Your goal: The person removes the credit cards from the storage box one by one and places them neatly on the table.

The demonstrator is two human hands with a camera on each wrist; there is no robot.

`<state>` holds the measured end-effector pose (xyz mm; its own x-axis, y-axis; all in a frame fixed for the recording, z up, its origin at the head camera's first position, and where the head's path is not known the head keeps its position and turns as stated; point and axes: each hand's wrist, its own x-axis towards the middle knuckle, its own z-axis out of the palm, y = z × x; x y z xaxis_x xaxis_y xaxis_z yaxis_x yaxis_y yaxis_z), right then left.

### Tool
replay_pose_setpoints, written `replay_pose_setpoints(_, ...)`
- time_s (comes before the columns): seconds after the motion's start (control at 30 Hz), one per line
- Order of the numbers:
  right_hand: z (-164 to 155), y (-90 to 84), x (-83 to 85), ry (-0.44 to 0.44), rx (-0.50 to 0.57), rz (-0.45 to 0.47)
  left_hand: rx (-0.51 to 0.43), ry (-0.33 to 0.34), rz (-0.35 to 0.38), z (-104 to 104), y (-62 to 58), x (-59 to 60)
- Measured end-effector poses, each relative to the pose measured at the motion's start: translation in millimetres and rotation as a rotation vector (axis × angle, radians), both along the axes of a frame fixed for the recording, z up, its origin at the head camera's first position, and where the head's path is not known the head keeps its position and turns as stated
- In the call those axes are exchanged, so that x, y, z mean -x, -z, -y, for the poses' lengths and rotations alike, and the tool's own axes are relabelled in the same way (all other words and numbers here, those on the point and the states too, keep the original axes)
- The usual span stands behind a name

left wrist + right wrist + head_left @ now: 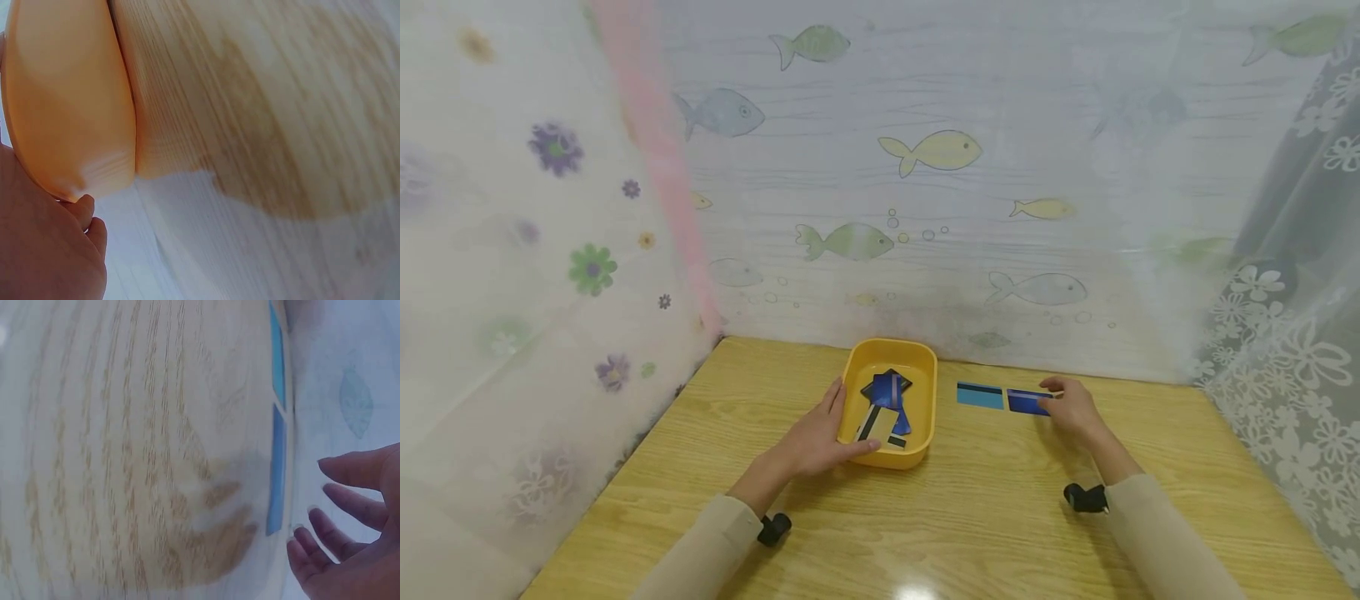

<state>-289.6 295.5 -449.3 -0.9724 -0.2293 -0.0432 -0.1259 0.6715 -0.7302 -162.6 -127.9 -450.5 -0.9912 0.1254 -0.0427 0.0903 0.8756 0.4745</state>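
Left hand [814,439] gripped yellow tray [931,417], thumb over rim. Right hand [1072,408], fingers parted and holding nothing, hung at right end of dark-blue card [1026,402], which lay just beside light-blue card [980,397].

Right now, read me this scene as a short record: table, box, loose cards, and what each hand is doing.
Table: wood-grain
Box: yellow, on table, several cards inside
Loose, left: light blue card
Loose, right: dark blue card
Left hand: grips box's left side
Right hand: at dark blue card's right end; contact unclear
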Motion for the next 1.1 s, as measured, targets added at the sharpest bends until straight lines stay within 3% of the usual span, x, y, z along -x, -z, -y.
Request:
replay_pose_setpoints(0.8,29,-25.2,-28.3,-0.146,0.056,-0.088,0.007,0.003,-0.005,0,-1.2,0.3)
replay_pose_setpoints(1.1,42,-28.8,-35.2,-0.179,0.091,-0.080,0.011,0.010,-0.010,1,0.0,1.4)
